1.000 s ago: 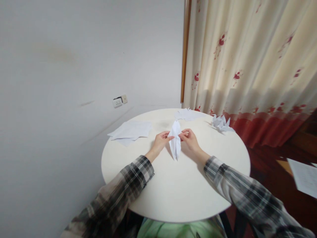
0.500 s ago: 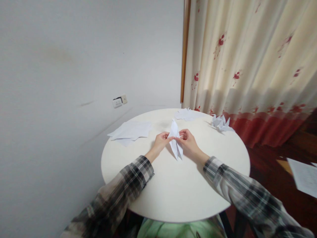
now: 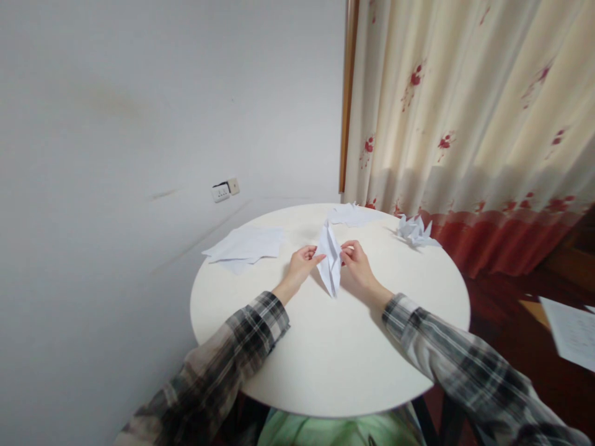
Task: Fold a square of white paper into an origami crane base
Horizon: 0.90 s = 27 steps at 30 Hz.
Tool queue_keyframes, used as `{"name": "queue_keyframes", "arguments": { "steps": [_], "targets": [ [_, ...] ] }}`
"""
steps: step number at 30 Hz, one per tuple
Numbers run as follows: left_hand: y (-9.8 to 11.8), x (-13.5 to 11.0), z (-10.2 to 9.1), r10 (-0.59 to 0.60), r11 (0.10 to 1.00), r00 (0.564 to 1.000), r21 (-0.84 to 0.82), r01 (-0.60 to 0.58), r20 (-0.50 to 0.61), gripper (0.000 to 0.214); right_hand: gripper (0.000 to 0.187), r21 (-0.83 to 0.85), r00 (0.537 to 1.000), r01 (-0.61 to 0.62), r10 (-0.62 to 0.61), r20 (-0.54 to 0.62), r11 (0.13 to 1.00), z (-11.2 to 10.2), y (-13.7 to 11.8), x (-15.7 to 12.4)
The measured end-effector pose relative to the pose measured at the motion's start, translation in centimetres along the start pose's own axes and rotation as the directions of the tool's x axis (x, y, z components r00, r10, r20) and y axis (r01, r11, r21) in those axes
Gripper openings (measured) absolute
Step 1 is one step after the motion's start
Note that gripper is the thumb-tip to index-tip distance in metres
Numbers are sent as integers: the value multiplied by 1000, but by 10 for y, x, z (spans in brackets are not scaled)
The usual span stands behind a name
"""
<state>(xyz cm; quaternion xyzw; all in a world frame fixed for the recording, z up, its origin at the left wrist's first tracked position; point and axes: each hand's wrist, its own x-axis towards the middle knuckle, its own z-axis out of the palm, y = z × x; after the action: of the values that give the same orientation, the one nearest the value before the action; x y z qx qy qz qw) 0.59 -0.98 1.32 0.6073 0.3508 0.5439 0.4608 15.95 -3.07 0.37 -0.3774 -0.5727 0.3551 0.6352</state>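
A folded white paper, long and pointed at both ends, stands between my hands over the middle of the round table. My left hand pinches its left edge, thumb on the near face and fingers behind. On the other side, my right hand holds the right edge between thumb and fingertips. The fingers of both hands are closed on the paper, partly hidden behind it. A crease runs lengthwise down its middle, and its lower point is directed toward me.
The white round table carries a stack of paper sheets at left and more paper at the back. Several folded paper shapes lie at back right. A wall borders the left, a curtain the right.
My right thumb has moved off the paper's centre to its right edge. The two lower points, apart before, now lie together as one. My left hand has hardly moved.
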Motion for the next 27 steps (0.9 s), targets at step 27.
{"name": "queue_keyframes", "arguments": {
  "steps": [27],
  "targets": [
    [-2, 5, -4, 43, 995, 996, 88, -50, 83, 42, 35, -112, 996, -57, 64, 57, 992, -4, 5, 6]
  ]
}}
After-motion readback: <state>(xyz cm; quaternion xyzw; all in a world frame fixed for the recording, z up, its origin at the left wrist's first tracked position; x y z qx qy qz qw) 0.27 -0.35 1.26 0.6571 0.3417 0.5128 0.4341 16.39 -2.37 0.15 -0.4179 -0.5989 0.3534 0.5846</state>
